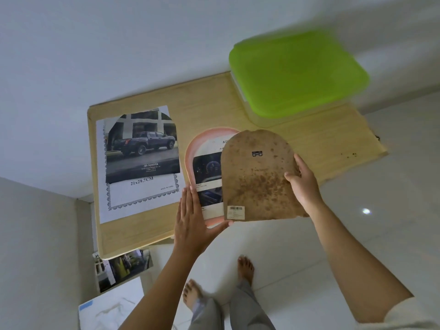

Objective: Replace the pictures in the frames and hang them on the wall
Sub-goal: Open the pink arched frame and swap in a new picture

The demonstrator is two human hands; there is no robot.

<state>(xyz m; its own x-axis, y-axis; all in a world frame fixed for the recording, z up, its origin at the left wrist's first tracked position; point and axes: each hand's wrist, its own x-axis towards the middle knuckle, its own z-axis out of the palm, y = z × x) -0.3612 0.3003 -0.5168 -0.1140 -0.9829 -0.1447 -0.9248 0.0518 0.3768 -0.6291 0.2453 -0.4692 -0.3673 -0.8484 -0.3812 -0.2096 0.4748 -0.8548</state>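
While the right hand [303, 184] grasps the brown backing board [257, 177] by its right edge, thumb on the stained face and fingers curled round behind, the left hand [192, 217] lies flat and released on the lower left rim of the pink arched frame [189, 158], fingers straight and thumb spread toward the board's bottom corner. The frame rests on the wooden table [214, 103] near its front edge, arch pointing away from us, with a dashboard print [207, 167] lying inside it. The board sits to the right of the frame and covers only its right half. The two long axes run nearly parallel, both arched ends facing away, so we judge that seating the board calls for a slide to the left, toward the pinning left hand, rather than a turn. The right hand is the one that would carry it. We cannot tell from this steep view whether the board touches the frame or hangs just above it. We count one frame, one backing board with one metal hanger [257, 153] and one barcode label [236, 212], one print in the frame, and one arch-cut truck picture [142, 148] on one white insert sheet [140, 198] to the left. One green-lidded box [297, 72] stands at the far right, and two loose sheets [123, 267] lie on the floor below the table.
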